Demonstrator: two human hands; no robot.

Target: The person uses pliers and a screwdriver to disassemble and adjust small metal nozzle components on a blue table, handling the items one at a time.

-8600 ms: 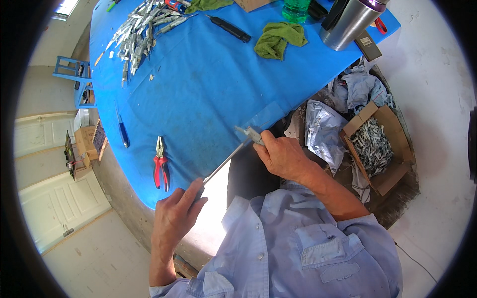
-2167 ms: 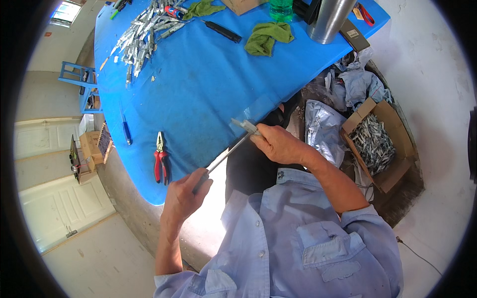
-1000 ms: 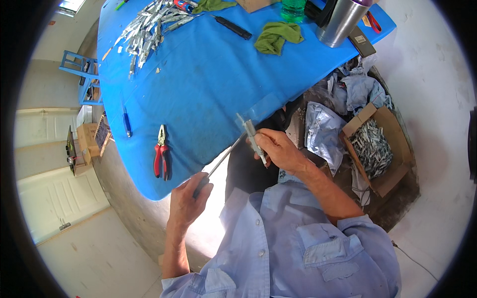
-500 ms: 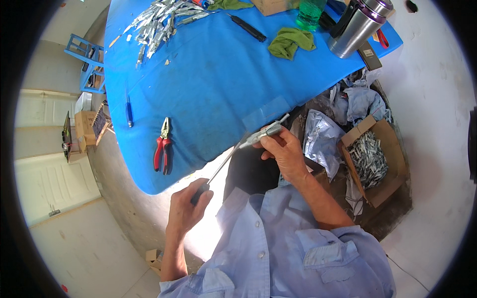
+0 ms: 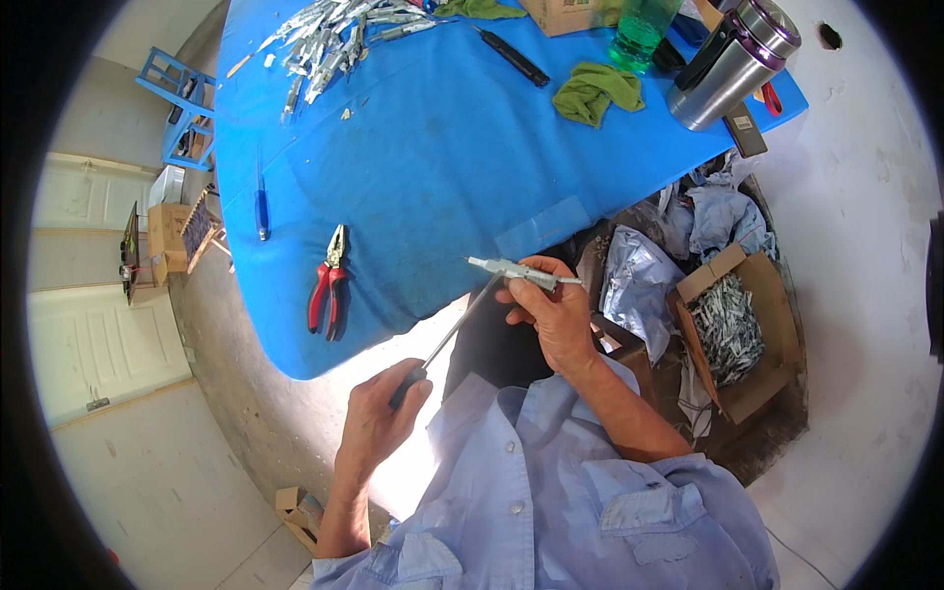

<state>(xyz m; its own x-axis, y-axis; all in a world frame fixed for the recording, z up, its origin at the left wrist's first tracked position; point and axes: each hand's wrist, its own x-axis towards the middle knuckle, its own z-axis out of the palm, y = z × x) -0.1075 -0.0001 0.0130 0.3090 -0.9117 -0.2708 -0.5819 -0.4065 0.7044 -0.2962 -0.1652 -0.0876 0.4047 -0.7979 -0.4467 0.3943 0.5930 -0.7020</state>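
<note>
A: What is the largest thing around the hands?
B: The blue-covered surface; it spreads out ahead of both hands, and they are held by its near edge
A: Next down in size?
B: An open cardboard box with small metal bits inside, to the right of the right hand. Then a heap of metal pieces, far ahead of the left hand, and a steel flask, ahead and to the right of the right hand
A: How are the hands themselves?
B: The left is closed around the dark handle of a thin-shafted tool, its shaft slanting toward the right hand. The right is partly closed, pinching a grey metal piece between thumb and fingers
A: Anything lying loose?
B: Red-handled pliers, ahead and a little left of the left hand; farther that way, a blue-handled screwdriver
A: And the grey piece, exactly?
B: Across the right fingertips, ahead and to the right of the left hand, one end jutting left. The shaft's tip reaches its underside; whether they touch, I cannot tell
</note>
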